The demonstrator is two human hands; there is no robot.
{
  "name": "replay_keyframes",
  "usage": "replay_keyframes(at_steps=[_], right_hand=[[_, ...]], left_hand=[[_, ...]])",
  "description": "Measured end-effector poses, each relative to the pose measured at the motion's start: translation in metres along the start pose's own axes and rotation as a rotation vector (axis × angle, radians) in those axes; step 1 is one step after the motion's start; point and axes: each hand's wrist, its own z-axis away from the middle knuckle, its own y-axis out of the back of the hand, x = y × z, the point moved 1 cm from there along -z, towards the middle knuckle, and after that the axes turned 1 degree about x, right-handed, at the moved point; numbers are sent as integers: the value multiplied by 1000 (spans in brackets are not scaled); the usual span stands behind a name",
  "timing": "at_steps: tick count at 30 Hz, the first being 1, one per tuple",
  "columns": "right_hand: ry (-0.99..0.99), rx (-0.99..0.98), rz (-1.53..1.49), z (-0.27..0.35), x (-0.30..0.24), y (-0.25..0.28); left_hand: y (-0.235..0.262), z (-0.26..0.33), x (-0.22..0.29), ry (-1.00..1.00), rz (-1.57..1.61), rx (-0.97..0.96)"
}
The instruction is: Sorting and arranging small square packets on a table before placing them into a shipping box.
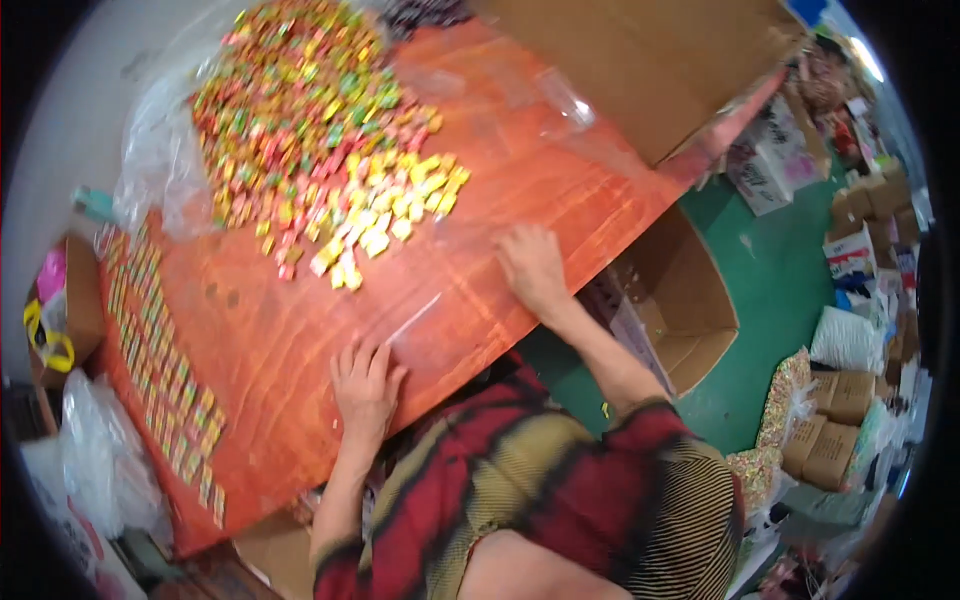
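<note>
My left hand (pixel 365 390) rests on the near part of the red-orange table (pixel 270 400), its fingers spread and nothing visible in them. Farther right, my right hand (pixel 532 265) lies palm down near the table's right edge, fingers extended and slightly blurred. Between the hands shows a pale straight streak (pixel 415 318), which may be the edge of clear plastic film. Beyond them spreads a large heap of small, shiny wrapped pieces (pixel 300 120) in red, yellow and green, with mostly yellow ones at its near side. Both hands are apart from the heap.
Similar small pieces form neat rows (pixel 165 350) along the table's left edge. Clear plastic bags (pixel 165 175) lie beside the heap. A large cardboard box (pixel 640 70) covers the far right corner. An open carton (pixel 690 310) stands on the green floor, with more boxes (pixel 825 450) farther right.
</note>
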Motion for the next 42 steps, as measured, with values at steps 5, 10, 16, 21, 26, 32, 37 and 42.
replay_keyframes(at_steps=[5, 10, 16, 21, 26, 32, 37, 42], right_hand=[[143, -159, -402, 8, -80, 61], [202, -397, -346, 29, -108, 40], [309, -319, -417, 13, -98, 26], [308, -117, -360, -14, -99, 30], [404, -71, -331, -24, -95, 1], [458, -164, -244, -9, -103, 11], [446, -236, -345, -8, -95, 29], [167, -112, -136, -34, -42, 25]], left_hand=[[6, -9, 8, 65, -37, 18], [8, -3, 0, 109, 18, 64], [21, 23, -31, 171, -31, 131], [35, 37, -37, 200, -89, 163], [36, 48, -38, 196, -71, 92], [44, 53, -35, 235, -90, 47], [29, 53, -22, 220, -124, 57], [4, 22, 1, 153, -26, -52]])
